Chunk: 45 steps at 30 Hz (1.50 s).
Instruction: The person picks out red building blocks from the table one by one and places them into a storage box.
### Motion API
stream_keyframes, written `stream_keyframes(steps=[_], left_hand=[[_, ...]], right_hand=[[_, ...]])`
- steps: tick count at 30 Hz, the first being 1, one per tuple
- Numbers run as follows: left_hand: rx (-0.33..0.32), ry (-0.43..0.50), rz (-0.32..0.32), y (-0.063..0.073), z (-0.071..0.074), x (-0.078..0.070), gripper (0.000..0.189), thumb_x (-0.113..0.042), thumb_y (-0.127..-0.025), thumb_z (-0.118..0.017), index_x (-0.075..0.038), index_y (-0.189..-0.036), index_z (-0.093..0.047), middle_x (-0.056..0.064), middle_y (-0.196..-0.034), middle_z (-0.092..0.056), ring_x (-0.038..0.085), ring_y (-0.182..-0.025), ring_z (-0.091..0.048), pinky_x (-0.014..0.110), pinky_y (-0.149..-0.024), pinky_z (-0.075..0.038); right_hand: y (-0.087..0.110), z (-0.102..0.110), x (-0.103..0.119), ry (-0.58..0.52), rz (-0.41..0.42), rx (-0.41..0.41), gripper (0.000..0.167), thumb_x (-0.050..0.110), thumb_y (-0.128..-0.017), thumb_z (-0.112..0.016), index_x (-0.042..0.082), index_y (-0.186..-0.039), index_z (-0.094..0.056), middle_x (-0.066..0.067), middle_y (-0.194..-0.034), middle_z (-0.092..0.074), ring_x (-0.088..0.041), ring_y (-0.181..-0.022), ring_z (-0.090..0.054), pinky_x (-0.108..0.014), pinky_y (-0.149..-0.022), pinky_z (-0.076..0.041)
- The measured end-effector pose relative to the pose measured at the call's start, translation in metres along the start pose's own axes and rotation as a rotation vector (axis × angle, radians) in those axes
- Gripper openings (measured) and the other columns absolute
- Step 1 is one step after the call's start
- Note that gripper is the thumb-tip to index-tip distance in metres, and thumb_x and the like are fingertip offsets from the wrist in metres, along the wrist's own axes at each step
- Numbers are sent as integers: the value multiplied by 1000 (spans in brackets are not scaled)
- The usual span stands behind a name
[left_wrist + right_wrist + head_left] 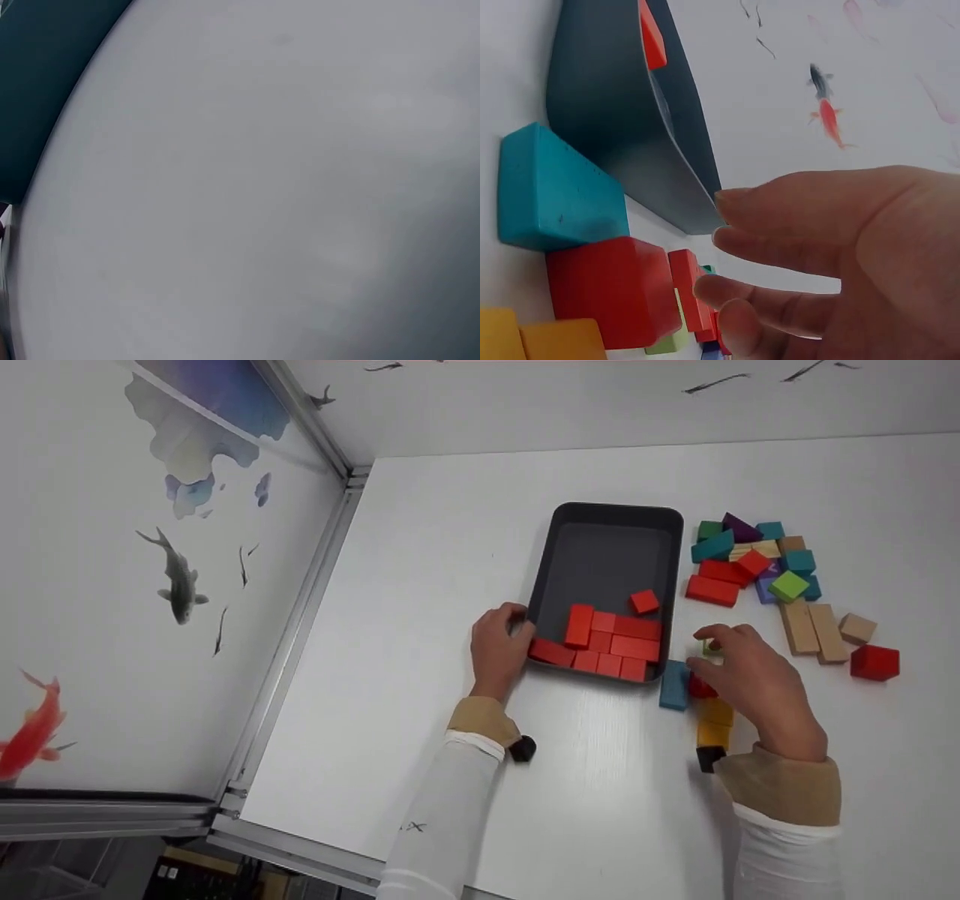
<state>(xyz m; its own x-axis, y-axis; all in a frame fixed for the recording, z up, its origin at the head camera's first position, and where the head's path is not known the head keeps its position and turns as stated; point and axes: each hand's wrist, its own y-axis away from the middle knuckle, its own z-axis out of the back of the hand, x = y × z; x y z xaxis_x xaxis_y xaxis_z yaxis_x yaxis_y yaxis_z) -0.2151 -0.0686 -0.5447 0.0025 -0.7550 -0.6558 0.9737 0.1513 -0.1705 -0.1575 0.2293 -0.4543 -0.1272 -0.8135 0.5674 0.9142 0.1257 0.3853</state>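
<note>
My left hand [501,649] is at the near left side of a dark grey baking tray [600,551], its thumb and forefinger curled at the rim. Inside the tray, red blocks [636,648] are packed along the near end, and a red cube [643,601] lies loose beyond them. My right hand [754,679] hovers right of the tray with bent, parted fingers and nothing between them. Below it is a red block [613,292], partly hidden in the head view, beside a blue block [673,685]. The left wrist view shows mostly white surface, with no fingers clearly visible.
Yellow blocks [715,724] and a black block [710,758] line up near the right wrist. Farther right are a mixed cluster with a green cube [789,586], wooden planks [799,628] and a red block [874,662]. A black piece [523,748] lies by the left cuff.
</note>
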Motion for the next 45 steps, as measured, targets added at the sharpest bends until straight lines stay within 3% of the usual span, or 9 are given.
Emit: stream_keyframes(steps=[10, 16, 22, 28, 36, 45], left_hand=[[-24, 22, -7, -4, 4, 6, 19, -26, -78, -56, -23, -95, -62, -12, -91, -57, 4, -88, -48, 26, -84, -37], [-31, 16, 4, -3, 6, 9, 20, -27, -78, -55, -25, -96, -62, -12, -92, -57, 6, -92, -47, 26, -84, -37], [-38, 16, 11, -5, 7, 7, 19, -28, -78, -57, -24, -96, -62, -12, -93, -57, 5, -92, -47, 26, -84, -37], [-48, 11, 3, -8, 7, 5, 19, -28, -78, -56, -25, -96, -62, -12, -92, -57, 4, -90, -47, 25, -83, -38], [-42, 14, -5, -8, 9, 4, 21, -26, -78, -55, -26, -99, -60, -14, -94, -56, 2, -90, -46, 25, -85, -36], [4, 39, -44, 0, 0, 2, 31, -23, -79, -55, -29, -110, -54, -18, -100, -57, -1, -95, -46, 25, -94, -30]], right_hand=[[-9, 2, 1, 49, -25, 197, 72, 38, -74, -68, 11, -133, -35, -20, -121, -39, -32, -97, -45, -39, -64, -45], [-15, -2, -2, 55, -44, 208, 72, 32, -73, -70, 12, -133, -36, -21, -119, -39, -35, -99, -41, -37, -62, -46], [-21, -1, -7, 10, -34, 173, 64, 25, -75, -70, 9, -129, -41, -21, -117, -43, -38, -100, -39, -39, -64, -48], [-20, 4, -5, -34, -6, 74, 67, 26, -76, -69, 9, -132, -38, -20, -120, -41, -38, -102, -37, -46, -70, -48], [-18, -2, 19, -87, 135, -115, 61, 24, -82, -62, 17, -136, -35, -11, -121, -43, -30, -102, -41, -46, -76, -46], [-17, -29, 35, -114, 294, -215, 62, 9, -81, -63, 21, -136, -37, -7, -121, -45, -25, -100, -44, -44, -78, -46]])
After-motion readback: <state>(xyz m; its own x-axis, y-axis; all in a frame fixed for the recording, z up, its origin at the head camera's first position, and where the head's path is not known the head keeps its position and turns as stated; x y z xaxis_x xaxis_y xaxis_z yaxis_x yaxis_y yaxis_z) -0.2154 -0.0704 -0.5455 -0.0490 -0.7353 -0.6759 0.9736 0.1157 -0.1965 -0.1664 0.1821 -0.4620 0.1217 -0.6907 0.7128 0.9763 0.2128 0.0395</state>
